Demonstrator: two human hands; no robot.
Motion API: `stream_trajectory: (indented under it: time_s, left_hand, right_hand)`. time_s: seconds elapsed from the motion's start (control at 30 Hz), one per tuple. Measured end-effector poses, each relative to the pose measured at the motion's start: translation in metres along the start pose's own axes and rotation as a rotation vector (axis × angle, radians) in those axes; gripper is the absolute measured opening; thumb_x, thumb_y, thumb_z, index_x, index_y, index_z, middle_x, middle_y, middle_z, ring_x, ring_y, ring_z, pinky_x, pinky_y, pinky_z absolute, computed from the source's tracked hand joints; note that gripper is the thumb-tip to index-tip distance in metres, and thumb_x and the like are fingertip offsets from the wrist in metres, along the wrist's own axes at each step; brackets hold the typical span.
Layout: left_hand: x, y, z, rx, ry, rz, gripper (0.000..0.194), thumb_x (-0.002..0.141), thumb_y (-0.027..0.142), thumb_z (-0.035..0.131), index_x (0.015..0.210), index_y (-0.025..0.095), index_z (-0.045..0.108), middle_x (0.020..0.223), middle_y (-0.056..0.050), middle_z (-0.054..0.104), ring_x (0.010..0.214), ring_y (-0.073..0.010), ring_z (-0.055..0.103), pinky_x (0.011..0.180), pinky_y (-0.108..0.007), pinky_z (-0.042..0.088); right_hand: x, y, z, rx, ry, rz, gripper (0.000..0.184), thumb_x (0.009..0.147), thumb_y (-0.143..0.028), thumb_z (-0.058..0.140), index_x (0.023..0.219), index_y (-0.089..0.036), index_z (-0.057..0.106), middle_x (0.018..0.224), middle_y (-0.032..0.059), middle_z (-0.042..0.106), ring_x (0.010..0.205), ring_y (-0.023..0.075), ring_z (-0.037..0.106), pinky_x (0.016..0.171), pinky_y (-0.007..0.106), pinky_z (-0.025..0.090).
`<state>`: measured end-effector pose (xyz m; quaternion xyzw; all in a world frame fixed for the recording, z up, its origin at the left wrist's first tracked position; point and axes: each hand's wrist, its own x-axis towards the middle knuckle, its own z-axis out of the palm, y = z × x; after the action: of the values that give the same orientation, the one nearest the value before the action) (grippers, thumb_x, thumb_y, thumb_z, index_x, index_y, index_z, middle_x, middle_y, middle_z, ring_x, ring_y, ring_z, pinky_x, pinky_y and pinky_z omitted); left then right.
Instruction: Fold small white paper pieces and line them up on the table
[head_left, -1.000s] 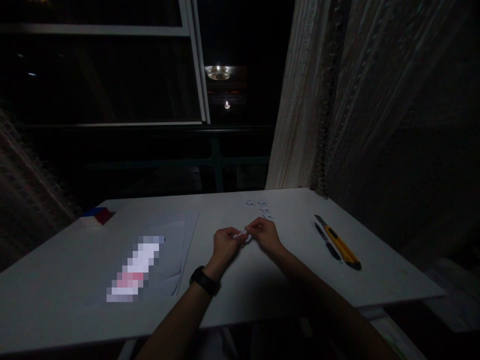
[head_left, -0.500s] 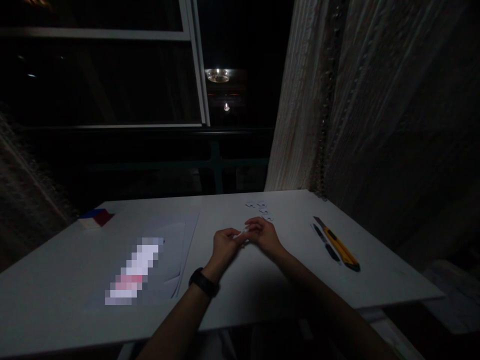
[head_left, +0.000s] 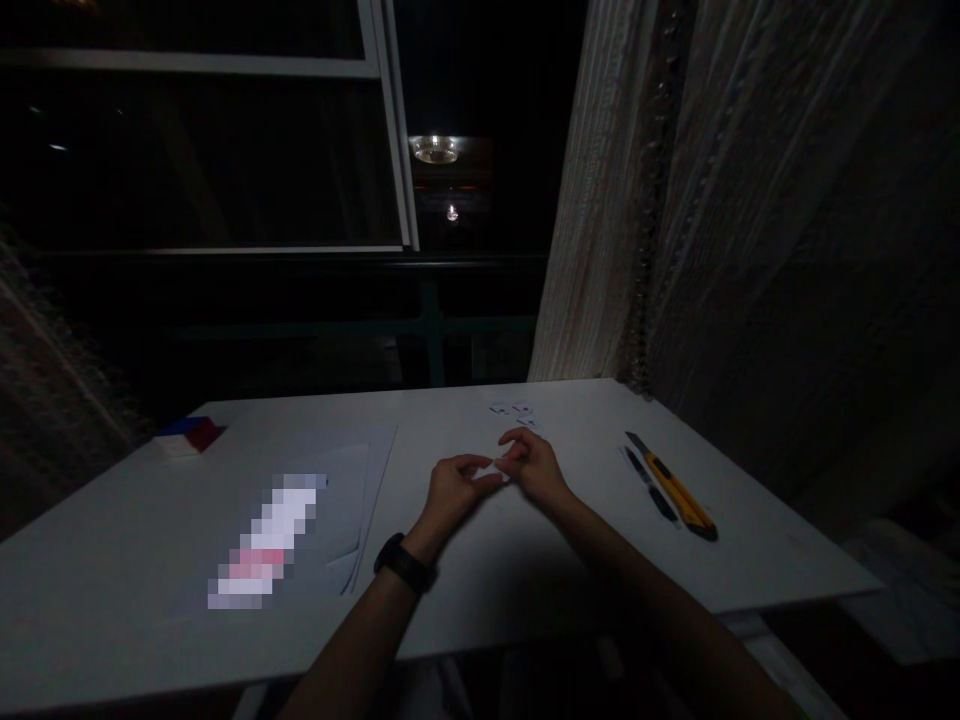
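My left hand (head_left: 456, 488), with a black band on its wrist, is held over the white table. Its thumb and index finger close in on a small piece of white paper (head_left: 500, 468), mostly hidden by fingertips. From the other side my right hand (head_left: 536, 468) pinches the same piece, and the two hands' fingertips meet around it. Just beyond my right hand lie several small paper pieces (head_left: 520, 409) with dark marks; my fingers cover part of that group.
To the right lie a yellow utility knife (head_left: 681, 497) and a black pen (head_left: 652, 488). Sheets of paper (head_left: 351, 500), partly blurred out, lie on the left. A cube-like box in blue, red and white (head_left: 187, 436) sits at the far left. A curtain (head_left: 581, 220) hangs behind the table (head_left: 480, 610).
My fingers shift around the small paper; the right index finger lifts and the left thumb and index finger spread a little. The hands stay in nearly the same place.
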<state>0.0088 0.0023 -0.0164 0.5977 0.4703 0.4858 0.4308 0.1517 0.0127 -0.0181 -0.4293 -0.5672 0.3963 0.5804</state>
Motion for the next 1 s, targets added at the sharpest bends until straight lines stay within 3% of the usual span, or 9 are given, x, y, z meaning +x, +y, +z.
stream_trajectory:
  time_s: [0.23,0.57,0.7,0.87,1.0]
  left_hand:
    - [0.0,0.001,0.0,-0.234,-0.049,-0.13,0.034,0.048,0.027,0.075,0.075,0.009,0.063,0.054,-0.003,0.062,0.047,-0.0134,0.056,0.047,-0.024,0.043]
    - [0.003,-0.004,-0.003,-0.091,-0.115,-0.049,0.03,0.052,0.03,0.072,0.072,0.009,0.064,0.053,-0.005,0.062,0.048,-0.0139,0.056,0.047,-0.023,0.041]
    - [0.005,-0.007,-0.005,-0.054,-0.1,-0.04,0.031,0.052,0.03,0.072,0.074,0.009,0.064,0.055,-0.006,0.062,0.049,-0.0145,0.056,0.048,-0.024,0.04]
    - [0.003,-0.007,-0.005,0.084,-0.12,-0.018,0.034,0.047,0.035,0.074,0.07,0.011,0.066,0.053,-0.002,0.058,0.047,-0.011,0.05,0.045,-0.021,0.035]
    - [0.002,-0.006,-0.004,0.117,-0.159,-0.015,0.032,0.052,0.039,0.07,0.063,0.009,0.065,0.054,-0.004,0.058,0.049,-0.0114,0.049,0.047,-0.022,0.035]
  right_hand:
    - [0.002,0.006,-0.003,0.041,-0.127,0.03,0.031,0.051,-0.018,0.07,0.079,-0.017,0.056,0.054,-0.0069,0.052,0.047,0.0078,0.049,0.046,0.02,0.038]
    - [0.003,0.001,-0.011,-0.007,-0.132,0.085,0.027,0.047,-0.019,0.073,0.071,-0.014,0.061,0.047,-0.0063,0.052,0.042,0.0084,0.049,0.044,0.021,0.04]
    - [0.003,0.0,-0.014,-0.018,-0.193,0.033,0.025,0.056,-0.026,0.069,0.077,-0.014,0.062,0.05,-0.0038,0.057,0.044,0.0092,0.051,0.046,0.022,0.041]
    - [0.001,-0.003,-0.013,-0.14,-0.168,-0.054,0.021,0.058,-0.022,0.067,0.078,-0.016,0.063,0.045,-0.0056,0.054,0.042,0.0084,0.048,0.044,0.021,0.039]
    - [0.0,-0.006,-0.011,-0.168,-0.229,-0.067,0.022,0.058,-0.021,0.067,0.08,-0.016,0.064,0.049,-0.004,0.057,0.047,0.0103,0.053,0.049,0.022,0.043]
